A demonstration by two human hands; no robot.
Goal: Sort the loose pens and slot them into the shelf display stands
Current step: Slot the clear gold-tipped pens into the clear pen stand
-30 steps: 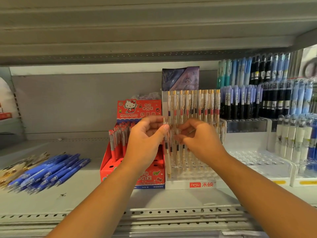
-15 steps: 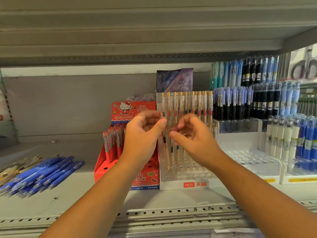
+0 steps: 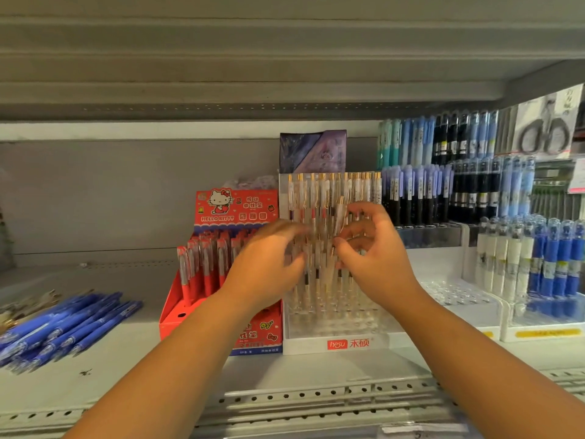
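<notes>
My right hand [image 3: 376,261] pinches a clear pen [image 3: 338,217] upright between narrow fingers [image 3: 345,243], tip aimed at the clear stand [image 3: 335,331] below. My left hand [image 3: 269,267] is blurred; its grip I cannot tell. Blue pens [image 3: 66,327] lie loose far left of it.

Premises: a retail stationery shop. Evidence: a grey perforated metal shelf [image 3: 316,397] carries a clear plastic tiered pen stand with a red brand label [image 3: 348,343], a red printed cardboard display box of red pens [image 3: 235,205], packaged scissors on a hanging card [image 3: 546,128], and a paper price tag on the shelf edge [image 3: 418,430].
</notes>
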